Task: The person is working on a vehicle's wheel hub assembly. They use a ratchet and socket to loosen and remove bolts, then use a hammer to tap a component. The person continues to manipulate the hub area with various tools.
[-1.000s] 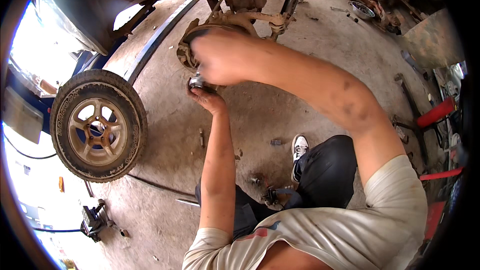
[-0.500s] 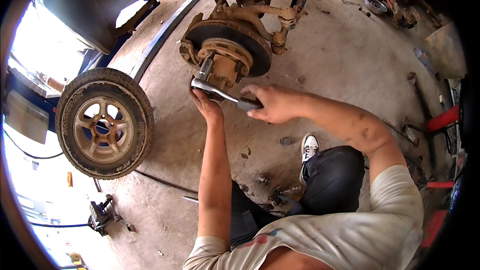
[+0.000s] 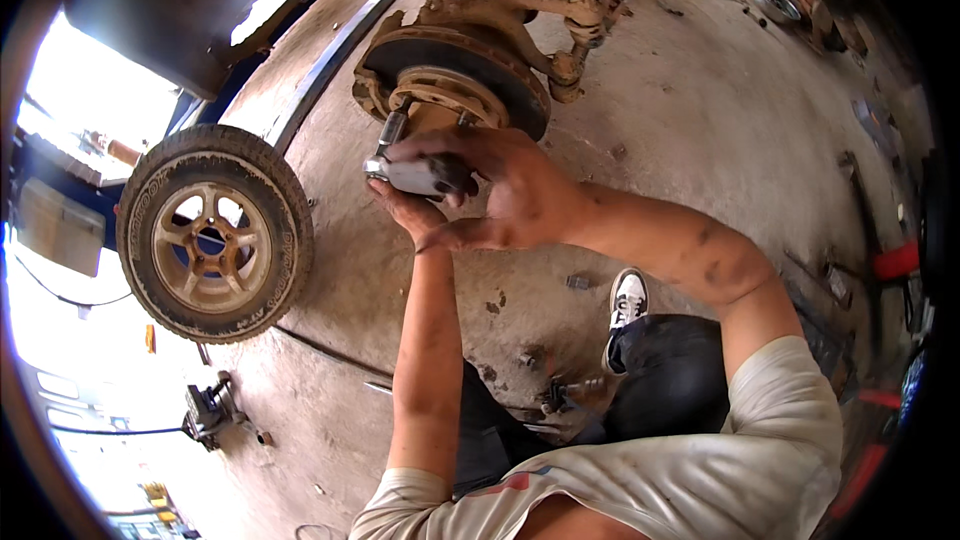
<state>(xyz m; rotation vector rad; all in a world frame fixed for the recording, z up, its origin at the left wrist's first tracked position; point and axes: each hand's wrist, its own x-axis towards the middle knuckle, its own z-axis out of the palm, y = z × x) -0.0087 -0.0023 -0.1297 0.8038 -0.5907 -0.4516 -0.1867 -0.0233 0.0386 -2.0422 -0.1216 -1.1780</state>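
A ratchet wrench (image 3: 408,176) with a long socket (image 3: 393,128) is set against the hub (image 3: 432,114), in front of the brake disc (image 3: 512,80). My left hand (image 3: 408,210) holds the wrench's head from below, its fingers partly hidden behind the tool. My right hand (image 3: 525,190) is round the handle end, fingers curled over it and thumb held apart below. Part of the hub is hidden behind my right hand.
A wheel with its tyre (image 3: 290,270) stands at the left. A dark metal tool (image 3: 205,410) lies on the floor at lower left. Above the disc is a rusty steering joint (image 3: 585,30). A metal bowl (image 3: 775,2) sits far right; red items (image 3: 893,260) are along the right edge.
My right hand has moved left and up, further over the wrench handle. The handle has swung and now looks shorter. My left hand stays at the wrench's head. The view has shifted slightly.
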